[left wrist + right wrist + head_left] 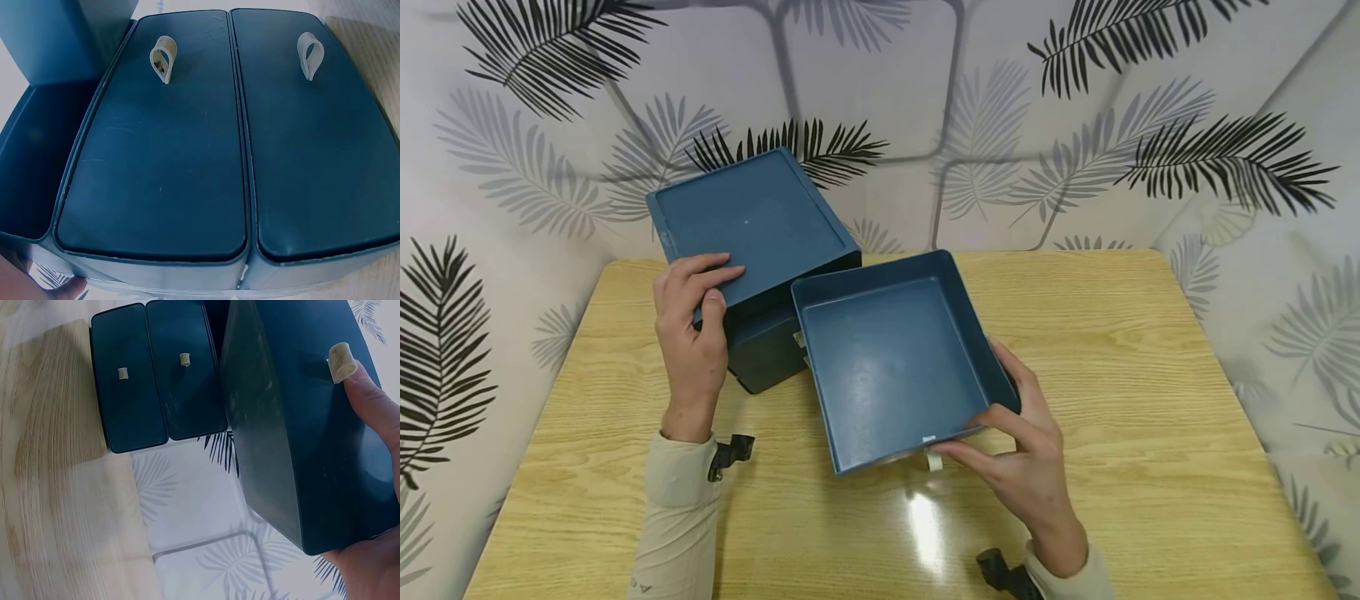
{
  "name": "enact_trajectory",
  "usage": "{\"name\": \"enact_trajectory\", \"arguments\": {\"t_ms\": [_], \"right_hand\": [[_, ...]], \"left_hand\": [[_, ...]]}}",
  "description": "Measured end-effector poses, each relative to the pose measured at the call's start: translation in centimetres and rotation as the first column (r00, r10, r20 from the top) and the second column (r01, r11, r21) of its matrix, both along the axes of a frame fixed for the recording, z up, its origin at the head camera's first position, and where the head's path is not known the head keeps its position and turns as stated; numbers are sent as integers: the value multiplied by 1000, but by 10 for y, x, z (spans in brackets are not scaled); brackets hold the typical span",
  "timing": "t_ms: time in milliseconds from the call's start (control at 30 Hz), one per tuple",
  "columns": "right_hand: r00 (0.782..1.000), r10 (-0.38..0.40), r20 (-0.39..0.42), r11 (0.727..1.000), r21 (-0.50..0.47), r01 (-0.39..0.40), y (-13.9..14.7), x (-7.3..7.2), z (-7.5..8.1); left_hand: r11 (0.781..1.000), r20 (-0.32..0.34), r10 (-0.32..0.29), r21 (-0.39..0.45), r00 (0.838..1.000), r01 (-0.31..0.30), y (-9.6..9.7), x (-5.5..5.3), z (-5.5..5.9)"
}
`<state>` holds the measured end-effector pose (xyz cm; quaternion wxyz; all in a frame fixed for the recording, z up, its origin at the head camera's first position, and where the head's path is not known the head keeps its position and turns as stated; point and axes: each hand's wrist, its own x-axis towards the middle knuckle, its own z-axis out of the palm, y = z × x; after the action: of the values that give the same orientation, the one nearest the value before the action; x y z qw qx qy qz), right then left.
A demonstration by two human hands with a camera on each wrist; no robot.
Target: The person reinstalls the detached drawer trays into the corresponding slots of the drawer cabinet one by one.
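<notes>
A dark blue drawer cabinet [752, 221] stands at the table's back left, set at an angle. My left hand [691, 333] rests at its left front corner, fingers lying over the top panel. An empty blue drawer [891, 375] is fully out of the cabinet, tilted in front of its right side. My right hand [1026, 454] grips this drawer near its front right corner. The thumb is beside the pale loop pull [341, 362]. The left wrist view shows the open top compartment [37, 156] and two closed drawers, a middle one [156, 156] and a lower one [322, 156].
Under everything is a light wood-grain table [1120, 417]. Behind it, a pale leaf-patterned backdrop [880, 108] rises near the cabinet. Small loop pulls stick out from the closed drawers, such as the lower pull [310, 55].
</notes>
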<state>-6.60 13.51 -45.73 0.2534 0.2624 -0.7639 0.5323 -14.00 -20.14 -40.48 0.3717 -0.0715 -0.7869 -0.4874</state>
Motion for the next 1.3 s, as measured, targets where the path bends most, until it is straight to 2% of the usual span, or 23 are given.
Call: {"name": "enact_trajectory", "arguments": {"t_ms": [600,1000,1300], "right_hand": [[1000,-6,17,1000,10,6,-6,-6,-1],[1000,30,0,1000,-6,-30,-16,-4,1],[998,62,16,998,4,-62,-22,-3,0]], "left_hand": [[1000,-9,1,-11,1000,-1,0,0,-1],[1000,-7,-2,-4,1000,2,0,0,-1],[1000,4,-1,-2,1000,1,-1,0,-1]]}}
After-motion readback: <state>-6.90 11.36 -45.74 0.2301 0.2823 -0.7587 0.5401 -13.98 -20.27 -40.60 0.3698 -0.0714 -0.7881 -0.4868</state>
